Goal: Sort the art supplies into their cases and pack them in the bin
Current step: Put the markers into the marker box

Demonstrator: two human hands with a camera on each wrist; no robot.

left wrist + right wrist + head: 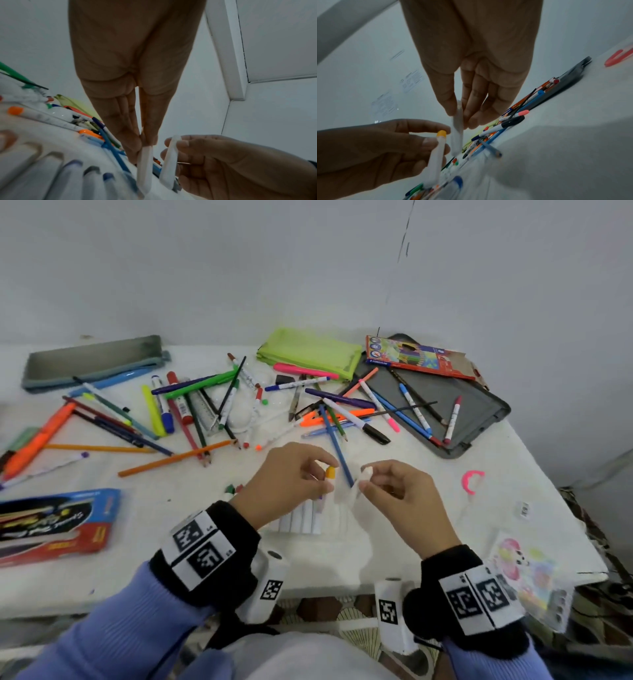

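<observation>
Left hand (287, 474) pinching yellow-capped marker (329, 474) at centre frame, tip-down over the marker sleeve (308, 517) on counter (445, 501), likely to slot it in. Right hand (394, 491) pinching sleeve's flap (363, 478), apparently holding it open. Loose pens (205, 405) across upper frame, unsorted.

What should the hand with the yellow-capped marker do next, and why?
Probably the left hand should slide the yellow-capped marker down into the clear marker sleeve. It pinches the marker upright just above the row of markers already in the sleeve, and the right hand seems to pinch the sleeve's flap aside, so a slot looks open.
</observation>
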